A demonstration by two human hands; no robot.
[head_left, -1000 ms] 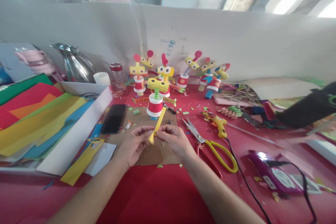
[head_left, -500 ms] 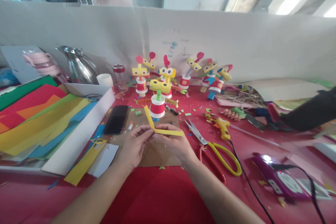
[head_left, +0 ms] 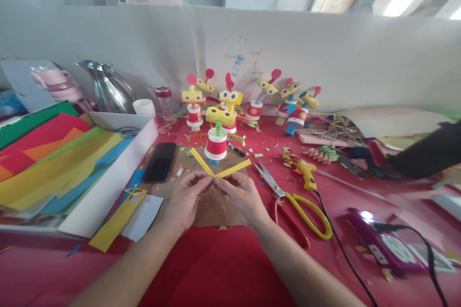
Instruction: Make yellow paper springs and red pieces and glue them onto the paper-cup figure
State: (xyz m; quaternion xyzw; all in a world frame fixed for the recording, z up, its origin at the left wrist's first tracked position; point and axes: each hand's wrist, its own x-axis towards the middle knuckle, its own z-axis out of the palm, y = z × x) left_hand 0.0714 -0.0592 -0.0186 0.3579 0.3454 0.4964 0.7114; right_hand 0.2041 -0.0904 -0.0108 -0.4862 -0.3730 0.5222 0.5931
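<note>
Two yellow paper strips (head_left: 233,168) meet in a V between my hands, over a brown cardboard mat (head_left: 216,213). My left hand (head_left: 190,195) pinches the point of the V from the left. From the right, my right hand (head_left: 242,195) pinches the same joint with thumb and fingers. Whether the strips are glued or folded there is hidden by my fingertips. Just beyond the strips stands a paper-cup figure (head_left: 215,146) with a red band, a green spring neck and a yellow head with eyes.
Several similar figures (head_left: 194,116) stand behind. To the right lie scissors (head_left: 306,216), red-handled pliers (head_left: 293,225), a yellow glue gun (head_left: 307,175) with a cord and a purple device (head_left: 385,244). On the left are a phone (head_left: 159,163) and a white box (head_left: 108,182) of coloured paper.
The right arm of the yellow V has swung upward, from nearly level to slanting up and away. The left arm leans further left. Both hands still pinch the joint.
</note>
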